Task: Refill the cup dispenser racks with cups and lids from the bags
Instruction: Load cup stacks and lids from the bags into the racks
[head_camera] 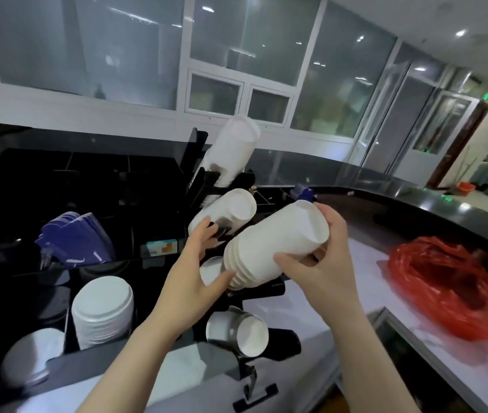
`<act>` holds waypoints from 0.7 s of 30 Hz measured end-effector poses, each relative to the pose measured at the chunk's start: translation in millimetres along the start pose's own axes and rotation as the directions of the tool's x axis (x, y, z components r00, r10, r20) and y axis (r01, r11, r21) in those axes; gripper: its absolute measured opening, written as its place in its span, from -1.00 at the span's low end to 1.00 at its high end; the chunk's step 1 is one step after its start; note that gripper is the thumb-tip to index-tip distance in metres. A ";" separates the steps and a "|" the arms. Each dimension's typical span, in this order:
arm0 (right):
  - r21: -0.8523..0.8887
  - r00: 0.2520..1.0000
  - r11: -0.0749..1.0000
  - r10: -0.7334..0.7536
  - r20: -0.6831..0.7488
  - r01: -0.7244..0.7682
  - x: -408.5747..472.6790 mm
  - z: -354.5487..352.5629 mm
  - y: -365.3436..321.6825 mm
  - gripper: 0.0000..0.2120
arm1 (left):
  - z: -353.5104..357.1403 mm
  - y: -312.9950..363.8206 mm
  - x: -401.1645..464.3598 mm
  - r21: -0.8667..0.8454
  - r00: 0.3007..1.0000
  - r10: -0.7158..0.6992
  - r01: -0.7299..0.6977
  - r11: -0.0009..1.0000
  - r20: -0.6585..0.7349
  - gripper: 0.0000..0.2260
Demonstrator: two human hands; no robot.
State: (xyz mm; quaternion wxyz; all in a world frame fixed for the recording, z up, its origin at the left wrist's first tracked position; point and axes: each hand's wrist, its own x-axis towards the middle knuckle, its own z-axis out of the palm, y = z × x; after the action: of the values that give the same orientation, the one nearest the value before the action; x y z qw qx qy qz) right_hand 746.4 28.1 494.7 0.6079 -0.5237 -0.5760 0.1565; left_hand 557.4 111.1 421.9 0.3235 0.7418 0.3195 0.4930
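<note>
At centre frame, your right hand [323, 263] grips the cup stack [275, 245] while your left hand [198, 263] steadies its base at the rack [254, 296]. Misaligned insertion may jam or scatter the cups.

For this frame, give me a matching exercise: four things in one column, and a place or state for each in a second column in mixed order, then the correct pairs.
Things:
1. stack of white cups
2. red plastic bag
3. stack of white lids
4. blue packets

Places or states:
A. lying crumpled on the counter at right
B. standing in a black compartment at lower left
C. held between the left hand and right hand at the black rack
D. leaning in a black bin at left, behind the lids

Pairs: 1-C, 2-A, 3-B, 4-D
</note>
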 end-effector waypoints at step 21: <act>-0.689 0.937 0.707 0.330 0.119 -0.161 27.0 32.0 41.1 -0.75 | -34.2 -33.9 1.2 -0.036 0.987 -0.132 0.129 0.991 -0.091 -0.43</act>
State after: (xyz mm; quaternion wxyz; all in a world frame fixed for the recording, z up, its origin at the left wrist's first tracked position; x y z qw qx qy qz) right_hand 743.5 80.6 468.8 0.2806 -0.7568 -0.5849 0.0795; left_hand 520.5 137.6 406.0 0.3508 0.6905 0.3747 0.5097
